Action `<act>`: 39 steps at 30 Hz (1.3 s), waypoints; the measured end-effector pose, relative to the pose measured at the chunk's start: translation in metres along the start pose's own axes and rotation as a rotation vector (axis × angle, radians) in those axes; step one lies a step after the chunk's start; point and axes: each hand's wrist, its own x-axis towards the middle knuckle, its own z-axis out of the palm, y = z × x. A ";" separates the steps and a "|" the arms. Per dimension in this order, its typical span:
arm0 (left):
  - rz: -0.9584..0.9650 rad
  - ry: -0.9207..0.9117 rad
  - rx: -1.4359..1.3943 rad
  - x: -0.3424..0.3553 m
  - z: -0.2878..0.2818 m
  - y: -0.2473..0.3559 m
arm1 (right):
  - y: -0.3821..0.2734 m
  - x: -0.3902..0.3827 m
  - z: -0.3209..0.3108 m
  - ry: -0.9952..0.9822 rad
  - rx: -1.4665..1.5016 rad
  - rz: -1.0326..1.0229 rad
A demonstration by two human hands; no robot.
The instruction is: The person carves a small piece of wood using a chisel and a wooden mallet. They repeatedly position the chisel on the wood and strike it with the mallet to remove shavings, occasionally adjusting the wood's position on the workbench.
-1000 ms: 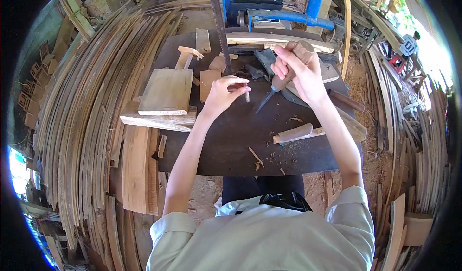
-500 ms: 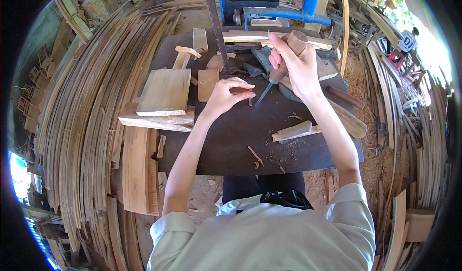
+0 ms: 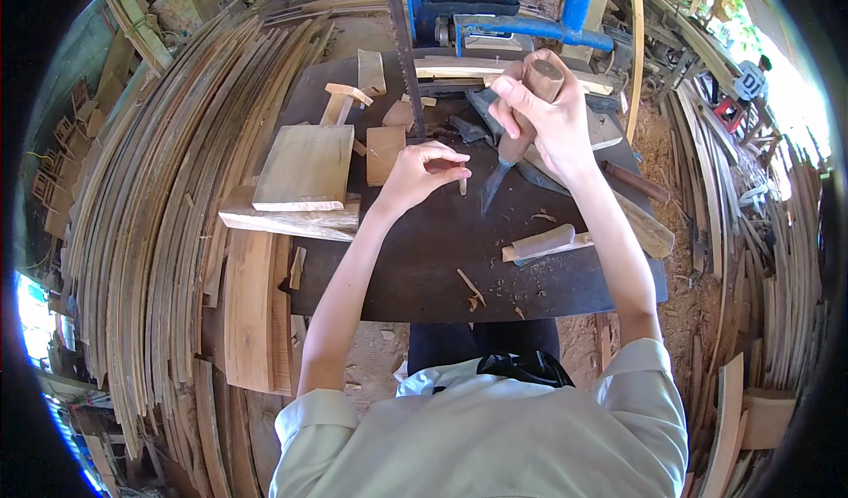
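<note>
My left hand (image 3: 419,174) is closed in a pinch above the dark tabletop (image 3: 397,277). From its fingertips a small wooden peg-like piece (image 3: 463,187) sticks down. My right hand (image 3: 558,125) grips the wooden handle of a chisel (image 3: 517,141), its metal blade pointing down toward the tabletop, a little right of the small piece and apart from it. Under my right forearm lies a long wooden piece (image 3: 649,231). Nearer to me on the tabletop are a short cut block (image 3: 543,242) and some shavings (image 3: 470,283).
An upright saw blade (image 3: 402,56) rises through the tabletop before a blue machine frame (image 3: 530,28). A square board (image 3: 305,167) rests on other wood at the left edge. Long planks (image 3: 168,197) are stacked at far left. Another person (image 3: 751,78) is at far right.
My right hand has tilted the chisel, so its handle end faces me more and its blade has shifted slightly right, away from the small piece. My left hand keeps its pinch.
</note>
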 end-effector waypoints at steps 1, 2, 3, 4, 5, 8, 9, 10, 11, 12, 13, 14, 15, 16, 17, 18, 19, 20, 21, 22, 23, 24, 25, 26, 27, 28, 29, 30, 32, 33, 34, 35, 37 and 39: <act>0.006 0.008 -0.019 0.000 0.001 0.000 | 0.001 -0.001 0.000 -0.023 0.000 -0.034; 0.013 0.017 -0.038 0.000 0.002 0.000 | 0.004 -0.001 0.000 -0.047 0.001 -0.069; 0.016 0.020 -0.027 0.000 0.002 0.000 | 0.005 -0.002 -0.001 -0.070 0.002 -0.103; 0.019 0.024 -0.016 -0.001 0.002 0.001 | 0.004 -0.003 -0.001 -0.094 0.000 -0.089; 0.022 0.028 -0.005 -0.001 0.002 0.001 | 0.003 -0.006 -0.001 -0.119 -0.002 -0.075; 0.030 0.032 -0.001 0.000 0.002 -0.003 | -0.001 -0.012 -0.001 -0.172 -0.062 -0.089; 0.029 0.036 0.004 0.000 0.002 -0.004 | -0.004 -0.015 0.000 -0.187 -0.092 -0.102; 0.027 0.039 0.008 0.000 0.003 -0.004 | -0.011 -0.019 0.002 -0.182 -0.111 -0.044; 0.025 0.042 0.012 0.000 0.004 -0.004 | -0.012 -0.022 0.002 -0.194 -0.026 -0.020; 0.023 0.039 0.002 0.000 0.004 -0.004 | -0.013 -0.024 0.001 -0.206 0.059 0.004; 0.021 0.035 -0.008 0.000 0.004 -0.004 | -0.015 -0.028 0.000 -0.216 0.143 0.027; 0.020 0.031 -0.018 0.000 0.005 -0.004 | -0.012 -0.032 0.005 -0.168 0.162 -0.022; 0.023 0.025 -0.019 -0.001 0.005 -0.003 | -0.015 -0.038 0.007 -0.074 -0.009 0.000; 0.026 0.022 -0.017 -0.002 0.004 -0.002 | -0.019 -0.042 0.011 -0.029 -0.003 0.036; 0.030 0.018 -0.016 -0.002 0.004 0.000 | -0.023 -0.044 0.013 0.017 0.003 0.072; 0.016 0.016 -0.015 -0.003 0.004 0.001 | -0.022 -0.044 0.014 0.025 0.001 0.026; 0.003 0.013 -0.016 -0.002 0.004 0.002 | -0.021 -0.045 0.014 0.035 -0.002 -0.021; -0.010 0.009 -0.016 -0.002 0.004 0.003 | -0.020 -0.045 0.014 0.044 -0.006 -0.067; -0.024 0.008 -0.029 -0.002 0.004 0.002 | -0.019 -0.045 0.014 0.051 0.057 -0.088; -0.039 0.007 -0.039 -0.001 0.004 0.001 | -0.017 -0.043 0.014 0.059 0.122 -0.109; -0.053 0.006 -0.050 -0.001 0.003 0.001 | -0.016 -0.041 0.014 0.066 0.187 -0.130; -0.038 0.006 -0.075 -0.001 0.003 -0.001 | -0.015 -0.039 0.014 0.047 0.191 -0.157; -0.022 0.006 -0.099 0.000 0.003 -0.003 | -0.013 -0.036 0.014 0.020 0.188 -0.176; -0.007 0.006 -0.123 0.000 0.003 -0.005 | -0.010 -0.034 0.013 -0.006 0.186 -0.196; -0.024 -0.015 -0.124 0.001 0.001 -0.006 | -0.008 -0.033 0.013 -0.033 0.183 -0.216; -0.044 -0.032 -0.125 0.000 -0.002 -0.006 | -0.005 -0.034 0.013 -0.043 0.185 -0.210; -0.063 -0.050 -0.126 0.000 -0.004 -0.006 | -0.001 -0.034 0.013 -0.053 0.187 -0.205; -0.080 -0.055 -0.132 0.000 -0.005 -0.006 | 0.002 -0.035 0.014 -0.062 0.189 -0.199; -0.114 -0.067 -0.149 0.001 -0.003 -0.005 | 0.008 -0.036 0.012 -0.046 0.148 -0.210; -0.122 -0.057 -0.151 0.001 -0.003 -0.006 | 0.009 -0.037 0.011 -0.037 0.127 -0.216; -0.130 -0.043 -0.152 0.001 -0.003 -0.007 | 0.007 -0.038 0.011 -0.034 0.158 -0.236; -0.139 -0.029 -0.152 0.000 -0.004 -0.008 | 0.002 -0.039 0.012 -0.029 0.187 -0.257; -0.153 -0.031 -0.161 0.000 -0.005 -0.008 | -0.002 -0.039 0.013 -0.052 0.197 -0.307; -0.153 -0.041 -0.178 0.000 -0.005 -0.011 | -0.003 -0.040 0.013 -0.105 0.156 -0.367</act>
